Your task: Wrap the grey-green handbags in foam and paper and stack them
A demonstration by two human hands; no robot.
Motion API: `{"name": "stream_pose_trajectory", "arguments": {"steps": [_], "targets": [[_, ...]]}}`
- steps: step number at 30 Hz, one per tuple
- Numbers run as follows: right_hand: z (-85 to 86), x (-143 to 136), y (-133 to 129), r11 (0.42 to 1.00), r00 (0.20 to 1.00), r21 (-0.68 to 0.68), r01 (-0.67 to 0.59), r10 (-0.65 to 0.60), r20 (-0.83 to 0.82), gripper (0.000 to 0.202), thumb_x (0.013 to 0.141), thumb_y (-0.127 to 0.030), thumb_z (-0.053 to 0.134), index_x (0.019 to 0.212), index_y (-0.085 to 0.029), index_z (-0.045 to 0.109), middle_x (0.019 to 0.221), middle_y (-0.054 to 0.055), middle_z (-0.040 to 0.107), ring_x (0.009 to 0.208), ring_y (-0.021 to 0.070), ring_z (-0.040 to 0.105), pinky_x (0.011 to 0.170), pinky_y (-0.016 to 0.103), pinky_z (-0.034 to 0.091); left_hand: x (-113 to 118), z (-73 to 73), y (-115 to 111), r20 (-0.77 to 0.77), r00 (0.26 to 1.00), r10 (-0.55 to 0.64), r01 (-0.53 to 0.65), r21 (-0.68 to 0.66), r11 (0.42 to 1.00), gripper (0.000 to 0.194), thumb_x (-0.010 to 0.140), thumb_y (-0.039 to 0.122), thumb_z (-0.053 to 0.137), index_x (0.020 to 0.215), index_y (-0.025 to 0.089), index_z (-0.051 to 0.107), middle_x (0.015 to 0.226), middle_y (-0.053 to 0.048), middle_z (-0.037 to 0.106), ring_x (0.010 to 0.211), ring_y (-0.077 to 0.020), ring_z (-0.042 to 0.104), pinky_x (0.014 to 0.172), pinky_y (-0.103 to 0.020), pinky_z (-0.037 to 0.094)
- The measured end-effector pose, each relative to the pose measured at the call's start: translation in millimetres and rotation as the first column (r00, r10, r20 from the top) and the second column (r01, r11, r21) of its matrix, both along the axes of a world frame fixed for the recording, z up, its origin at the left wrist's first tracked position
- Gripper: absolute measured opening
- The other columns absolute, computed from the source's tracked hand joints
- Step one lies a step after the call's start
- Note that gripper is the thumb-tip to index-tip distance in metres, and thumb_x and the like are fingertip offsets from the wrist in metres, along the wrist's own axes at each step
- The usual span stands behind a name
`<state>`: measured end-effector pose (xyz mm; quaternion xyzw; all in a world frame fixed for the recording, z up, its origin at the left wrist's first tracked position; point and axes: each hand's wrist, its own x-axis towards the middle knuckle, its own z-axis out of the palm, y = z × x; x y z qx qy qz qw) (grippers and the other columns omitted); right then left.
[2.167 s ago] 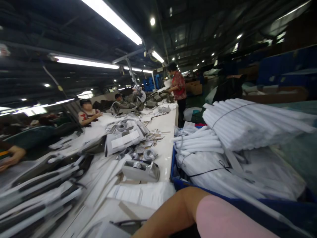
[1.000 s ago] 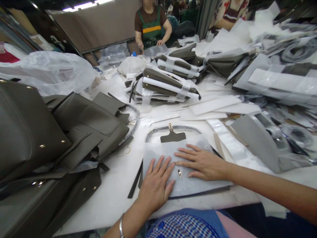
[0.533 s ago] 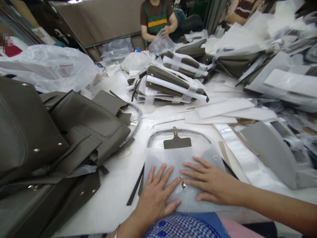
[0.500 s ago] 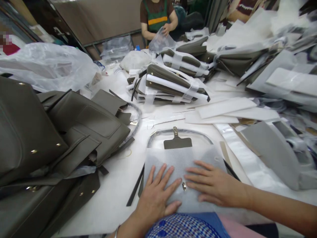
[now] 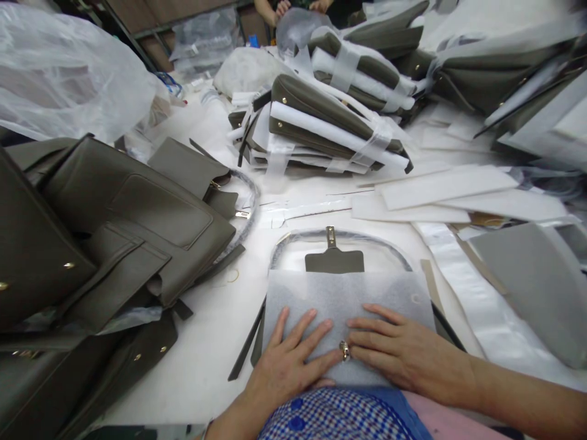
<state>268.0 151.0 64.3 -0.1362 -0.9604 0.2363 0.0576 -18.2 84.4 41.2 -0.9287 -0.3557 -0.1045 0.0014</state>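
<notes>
The left hand [image 5: 284, 360] lay open and palm down, fingers spread, on a translucent white sheet [image 5: 316, 293]. The right hand [image 5: 398, 348], also open and flat, pressed on the sheet's right half, its fingers pointing left. Between the two sat a small metal clasp [image 5: 345, 350], with fingertips from both sides right up close; whether they touched it could not be told. The sheet covered most of an olive bag [image 5: 257, 343] on the counter [image 5: 202, 354], directly in front of the person's blue checked clothing [image 5: 321, 412]. A dark strap [image 5: 245, 345] stuck out on the left and another slanted out on the right. Past the sheet's far edge arched a plastic-wrapped handle [image 5: 276, 249], and inside that arch lay an olive tab [image 5: 334, 261] with a metal fitting [image 5: 331, 235] at its far end.

To the left, more olive bags [image 5: 151, 208] were heaped together. To the right were a glossy white strip [image 5: 468, 299], a grey panel [image 5: 527, 287] and, farther off, flat white pieces [image 5: 449, 186]. On the far side, olive bags packed with white padding [image 5: 330, 116] lay on their sides. Beyond them, a co-worker's hands [image 5: 283, 8] were at a clear plastic bag [image 5: 300, 27]. A big cloudy plastic bag [image 5: 68, 67] filled the far left.
</notes>
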Motion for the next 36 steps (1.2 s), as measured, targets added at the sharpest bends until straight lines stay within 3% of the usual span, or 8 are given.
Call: {"name": "stream_pose_trajectory", "arguments": {"steps": [4,13,19,23,28,31,33,36], "targets": [[-6.6,10,5,0.995,0.997,0.074,-0.064,0.067,-0.032,0.048,0.097,-0.029,0.054,0.144,-0.021,0.046,0.143,0.002,0.056,0.146,0.02,0.032,0.121,0.046,0.029,-2,-0.8,1,0.06,0.998,0.002,-0.002,0.003,1.0,0.044,0.094,0.055,0.052,0.135,0.04,0.054,0.145,0.001,0.053,0.141,-0.0272,0.039,0.121,-0.06,0.007],[-4.3,7,-1,0.997,1.0,0.078,-0.023,0.022,0.012,0.044,0.099,-0.023,0.051,0.142,-0.021,0.049,0.142,0.003,0.057,0.145,0.0188,0.033,0.124,0.046,0.02,-6,-1.1,-2,0.107,0.994,-0.005,0.008,-0.034,0.999,0.042,0.096,0.052,0.051,0.131,0.029,0.059,0.143,-0.001,0.055,0.145,-0.025,0.033,0.122,-0.056,0.005],[-14.3,14,-4,0.976,0.996,0.215,-0.035,0.053,-0.075,0.037,0.098,-0.029,0.056,0.134,-0.021,0.058,0.144,-0.003,0.054,0.145,0.017,0.032,0.125,0.044,0.012,-12,-13.0,-3,0.092,0.995,-0.033,0.036,-0.025,0.999,0.031,0.099,0.03,0.052,0.129,0.024,0.061,0.144,0.0,0.055,0.144,-0.024,0.033,0.123,-0.055,0.006],[-23.0,19,3,0.97,0.992,0.244,-0.003,0.033,-0.12,0.034,0.097,-0.03,0.056,0.129,-0.021,0.061,0.14,-0.004,0.057,0.139,0.0149,0.043,0.123,0.037,0.023,-19,-13.1,10,0.106,0.994,-0.023,0.02,0.035,0.999,0.029,0.101,0.026,0.048,0.124,0.028,0.064,0.138,0.004,0.06,0.138,-0.0177,0.044,0.124,-0.049,0.014],[-18.1,20,14,0.963,0.991,0.247,0.108,-0.087,-0.098,0.045,0.098,-0.034,0.05,0.139,-0.017,0.054,0.14,0.003,0.059,0.135,0.0165,0.049,0.106,0.023,0.05,-20,21.2,45,0.086,0.996,0.029,-0.023,-0.06,0.998,0.034,0.104,0.022,0.037,0.121,0.023,0.066,0.125,0.005,0.069,0.119,-0.0082,0.059,0.109,-0.019,0.041],[-20.1,19,16,0.914,0.967,0.317,0.253,-0.244,-0.068,0.051,0.097,-0.035,0.051,0.143,-0.014,0.049,0.145,0.008,0.054,0.137,0.0237,0.047,0.103,0.032,0.053,-10,30.2,65,0.072,0.989,0.126,-0.122,-0.058,0.991,0.032,0.101,0.036,0.047,0.122,0.018,0.066,0.123,-0.001,0.07,0.116,-0.0171,0.062,0.105,-0.031,0.048],[-23.2,17,16,0.862,0.935,0.372,0.344,-0.352,-0.048,0.053,0.097,-0.037,0.05,0.144,-0.012,0.047,0.148,0.01,0.051,0.136,0.0268,0.046,0.103,0.036,0.052,-2,27.0,71,0.028,0.988,0.151,-0.149,-0.054,0.987,0.043,0.1,0.046,0.045,0.124,0.016,0.064,0.124,-0.004,0.069,0.115,-0.0214,0.062,0.104,-0.039,0.049],[-25.0,12,17,0.82,0.898,0.388,0.422,-0.437,-0.052,0.053,0.099,-0.041,0.047,0.141,-0.01,0.051,0.142,0.011,0.057,0.128,0.0265,0.054,0.1,0.037,0.05,4,19.4,72,0.025,0.979,0.202,-0.2,-0.074,0.977,0.049,0.101,0.049,0.04,0.122,0.012,0.063,0.12,-0.007,0.07,0.108,-0.0221,0.065,0.096,-0.04,0.054]]}}
